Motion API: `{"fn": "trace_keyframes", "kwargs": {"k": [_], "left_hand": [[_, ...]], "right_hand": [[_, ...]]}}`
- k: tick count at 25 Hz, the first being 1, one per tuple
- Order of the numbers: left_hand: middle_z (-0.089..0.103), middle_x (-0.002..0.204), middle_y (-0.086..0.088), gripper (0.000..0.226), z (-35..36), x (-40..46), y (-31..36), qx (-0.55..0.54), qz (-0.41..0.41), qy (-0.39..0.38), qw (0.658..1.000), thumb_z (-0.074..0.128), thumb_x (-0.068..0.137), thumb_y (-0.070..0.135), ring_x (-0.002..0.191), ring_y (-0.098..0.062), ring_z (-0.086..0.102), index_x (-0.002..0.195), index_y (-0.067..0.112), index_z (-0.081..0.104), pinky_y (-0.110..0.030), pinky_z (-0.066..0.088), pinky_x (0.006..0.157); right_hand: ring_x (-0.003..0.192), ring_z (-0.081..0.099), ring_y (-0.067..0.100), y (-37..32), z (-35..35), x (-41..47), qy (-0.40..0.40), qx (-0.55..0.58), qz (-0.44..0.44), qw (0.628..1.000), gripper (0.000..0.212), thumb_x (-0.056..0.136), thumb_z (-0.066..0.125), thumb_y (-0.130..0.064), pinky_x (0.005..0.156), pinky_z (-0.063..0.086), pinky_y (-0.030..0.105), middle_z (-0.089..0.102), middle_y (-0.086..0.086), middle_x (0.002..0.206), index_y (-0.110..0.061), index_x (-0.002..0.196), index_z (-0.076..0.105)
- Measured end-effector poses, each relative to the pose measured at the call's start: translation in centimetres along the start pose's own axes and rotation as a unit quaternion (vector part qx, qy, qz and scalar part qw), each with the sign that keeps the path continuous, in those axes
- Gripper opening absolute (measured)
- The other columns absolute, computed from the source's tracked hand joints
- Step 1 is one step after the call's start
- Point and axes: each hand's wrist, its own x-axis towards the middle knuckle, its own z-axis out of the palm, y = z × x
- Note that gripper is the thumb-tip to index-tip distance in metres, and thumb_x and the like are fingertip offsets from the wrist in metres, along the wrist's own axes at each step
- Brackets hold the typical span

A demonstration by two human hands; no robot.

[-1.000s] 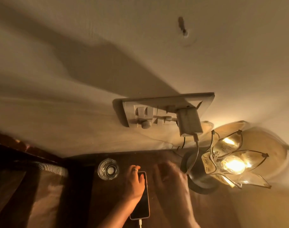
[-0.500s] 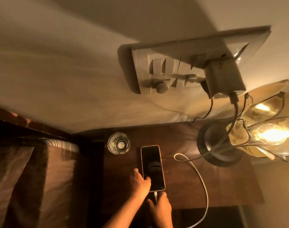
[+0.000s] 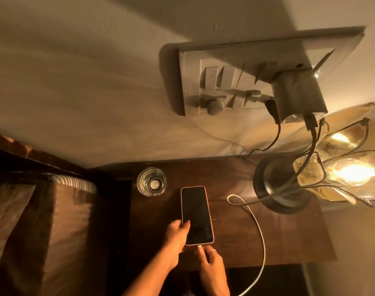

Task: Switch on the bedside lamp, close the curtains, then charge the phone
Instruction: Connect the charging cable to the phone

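Head view shows the phone (image 3: 196, 215) lying face up with a dark screen on the nightstand (image 3: 289, 238), near the middle of its top and closer to the front edge, long axis running from that front edge back toward the wall. At the phone's near short end sits the cable plug (image 3: 200, 246), lined up with that axis, so any last push would run straight away from the person, along the phone's length. The right hand (image 3: 211, 267) is just behind the plug with thumb and fingers pinched around it, while the left hand (image 3: 176, 235) steadies the phone's left edge, thumb resting on the glass and fingers curled beneath; the right hand is the one placed to drive the plug. Whether the plug is fully seated cannot be told, since the fingers cover the joint and the screen gives no sign. From there the white cable (image 3: 259, 238) loops right and forward past the front edge, then back up to the charger (image 3: 297, 95) in the wall switchboard (image 3: 214, 82). Toward the back right corner the lamp (image 3: 351, 174) is lit, partly cut off at the picture's right side. A drinking glass (image 3: 151, 181) stands near the back left corner. No curtains are in view.
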Motion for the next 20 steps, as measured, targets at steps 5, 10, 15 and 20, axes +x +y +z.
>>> {"fn": "trace_keyframes", "kwargs": {"k": [5,10,15,20], "left_hand": [[0.059,0.130,-0.009,0.038,-0.6,-1.5,1.3,-0.054,0.050,-0.032,0.997,0.055,0.092,0.022,0.119,-0.028,0.056,0.128,0.014,0.049,-0.058,0.045,0.099],[0.055,0.136,-0.014,0.051,0.1,-1.6,5.6,-0.089,0.111,-0.043,0.989,0.052,0.093,0.018,0.122,-0.030,0.054,0.140,0.009,0.036,-0.059,0.041,0.102],[0.061,0.126,-0.015,0.035,0.4,-1.3,5.4,-0.132,0.110,-0.085,0.981,0.050,0.094,0.014,0.103,-0.022,0.063,0.128,0.007,0.048,-0.039,0.054,0.075],[0.068,0.104,-0.002,0.029,0.0,-0.4,2.5,-0.094,0.088,-0.066,0.989,0.054,0.092,0.017,0.094,-0.017,0.064,0.121,0.014,0.055,-0.038,0.053,0.069]], "right_hand": [[0.101,0.065,0.030,-0.7,0.6,-0.2,0.028,0.086,-0.015,0.996,0.022,0.094,0.051,-0.016,0.096,0.048,0.046,0.071,0.017,0.100,-0.003,0.102,0.066],[0.102,0.065,0.024,-3.7,-0.8,1.2,0.029,0.115,-0.080,0.990,0.023,0.095,0.050,-0.022,0.096,0.048,0.050,0.071,0.009,0.106,-0.012,0.109,0.064],[0.099,0.067,0.027,-3.1,-1.8,2.2,0.007,0.110,-0.094,0.989,0.021,0.094,0.051,-0.020,0.094,0.049,0.053,0.072,0.012,0.101,-0.011,0.105,0.067],[0.092,0.067,0.032,-0.9,-0.6,2.8,0.010,0.063,-0.042,0.997,0.020,0.093,0.052,-0.018,0.089,0.051,0.050,0.072,0.015,0.091,-0.008,0.097,0.069]]}}
